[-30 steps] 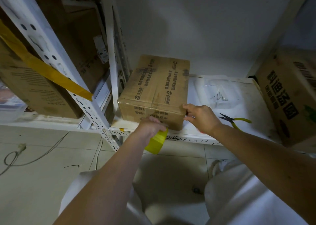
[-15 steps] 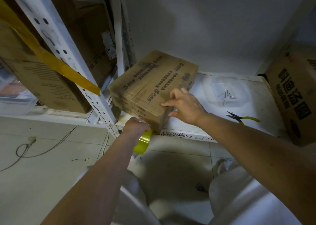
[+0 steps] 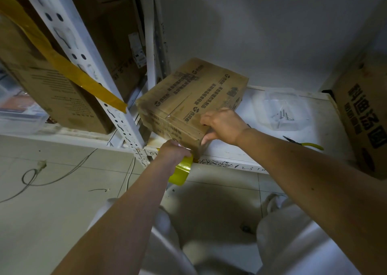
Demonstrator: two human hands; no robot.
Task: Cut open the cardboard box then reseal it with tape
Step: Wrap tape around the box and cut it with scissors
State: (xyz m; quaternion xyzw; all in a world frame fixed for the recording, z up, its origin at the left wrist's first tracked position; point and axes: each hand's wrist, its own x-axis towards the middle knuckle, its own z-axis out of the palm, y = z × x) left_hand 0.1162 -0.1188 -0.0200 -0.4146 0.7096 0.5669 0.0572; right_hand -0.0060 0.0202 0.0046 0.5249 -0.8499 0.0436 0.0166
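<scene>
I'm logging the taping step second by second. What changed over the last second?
The cardboard box was swung round, so a corner now juts over the shelf edge. The right hand shifted from the front corner and now grips that near corner. The left hand still holds the yellow tape roll at the box's lower front. Pliers stayed put.

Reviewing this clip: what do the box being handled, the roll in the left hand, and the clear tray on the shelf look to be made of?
Box: brown cardboard, matte with dark print; a glossy clear strip along its top seam looks like tape.
Roll, gripped by the left hand: shiny, translucent yellow, probably plastic packing tape.
Tray: thin clear plastic, judging by its see-through walls and faint glare.
</scene>
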